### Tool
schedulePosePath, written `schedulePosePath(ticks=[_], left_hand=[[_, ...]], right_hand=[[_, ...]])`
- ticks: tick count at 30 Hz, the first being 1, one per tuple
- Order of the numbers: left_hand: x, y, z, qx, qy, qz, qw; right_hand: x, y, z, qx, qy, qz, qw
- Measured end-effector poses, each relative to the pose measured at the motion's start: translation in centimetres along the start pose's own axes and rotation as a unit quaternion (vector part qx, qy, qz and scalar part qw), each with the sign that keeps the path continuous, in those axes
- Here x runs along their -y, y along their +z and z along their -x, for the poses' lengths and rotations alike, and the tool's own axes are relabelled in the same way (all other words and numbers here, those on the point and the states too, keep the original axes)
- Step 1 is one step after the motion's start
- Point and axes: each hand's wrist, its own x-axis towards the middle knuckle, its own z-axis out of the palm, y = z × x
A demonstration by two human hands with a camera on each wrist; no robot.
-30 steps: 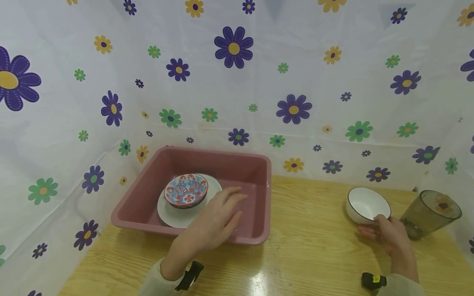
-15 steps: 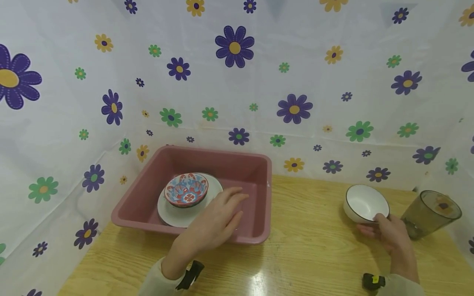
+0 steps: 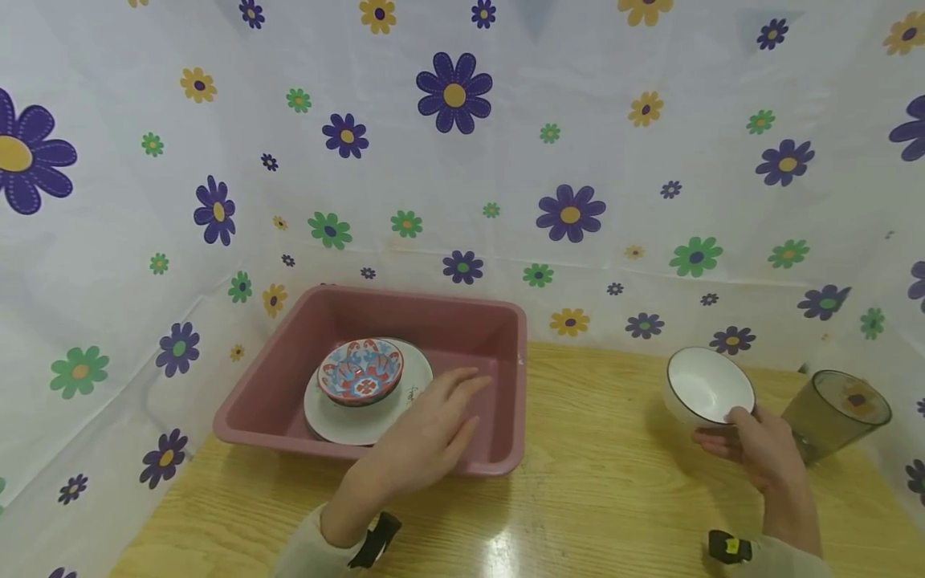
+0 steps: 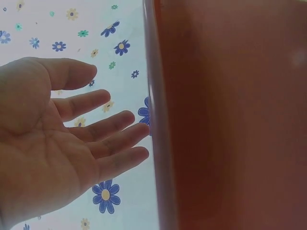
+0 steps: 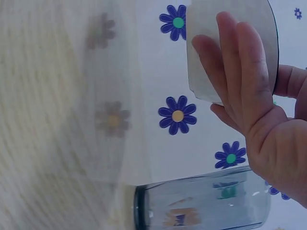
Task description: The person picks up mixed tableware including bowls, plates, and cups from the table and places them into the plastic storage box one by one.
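Note:
My right hand (image 3: 769, 449) grips a white bowl (image 3: 708, 385) with a dark rim, thumb at the rim and fingers beneath. The bowl is tilted and lifted off the table; its underside, a pale bowl (image 5: 204, 19), shows against the fingers in the right wrist view. My left hand (image 3: 422, 441) hovers over the front right of a pink plastic basin (image 3: 515, 385), fingers extended and holding nothing. In the left wrist view its palm (image 4: 57, 139) faces the camera. Inside the basin, a red-and-blue patterned bowl (image 3: 361, 373) sits on a white plate (image 3: 347, 429), partly hidden by the left hand.
A tall tinted glass (image 3: 838, 417) stands right beside my right hand, near the table's right side. The wooden table (image 3: 592, 466) stretches between basin and glass. A flower-printed white sheet (image 3: 506, 177) hangs behind and at both sides.
My right hand has raised the white bowl from the table, tilting it and shifting it slightly to the left. The left hand has stayed nearly in place over the basin.

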Motion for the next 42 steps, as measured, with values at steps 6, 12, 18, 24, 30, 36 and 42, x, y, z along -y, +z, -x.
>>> schedulePosePath(ticks=[6,12,18,24,30,36,42], left_hand=[[-0.4,0.3,-0.1,0.001,0.006,-0.006,1.0],[-0.6,0.7,-0.2,0.009,0.014,0.005,0.9998],[-1.2,1.2,-0.1,0.007,0.037,0.005,0.9993],[-1.9,1.9,0.0,0.009,0.061,0.008,0.9981],[-2.6,2.5,0.1,0.013,0.075,0.019,0.9969],[-3.1,2.9,0.3,0.011,0.075,0.024,0.9968],[-3.6,3.1,0.4,0.055,0.033,0.081,0.9947]], right_hand=[[1.2,0.5,1.0,0.014,-0.026,0.023,0.9993],[2.3,0.9,2.1,0.038,-0.045,0.029,0.9978],[3.3,1.3,3.2,0.055,-0.063,0.057,0.9949],[3.9,1.6,4.0,0.081,-0.075,0.08,0.9906],[4.5,1.8,4.5,0.103,-0.088,0.098,0.986],[5.1,2.3,5.2,0.127,-0.094,0.117,0.9805],[5.5,2.8,6.0,0.163,-0.121,0.124,0.9714]])
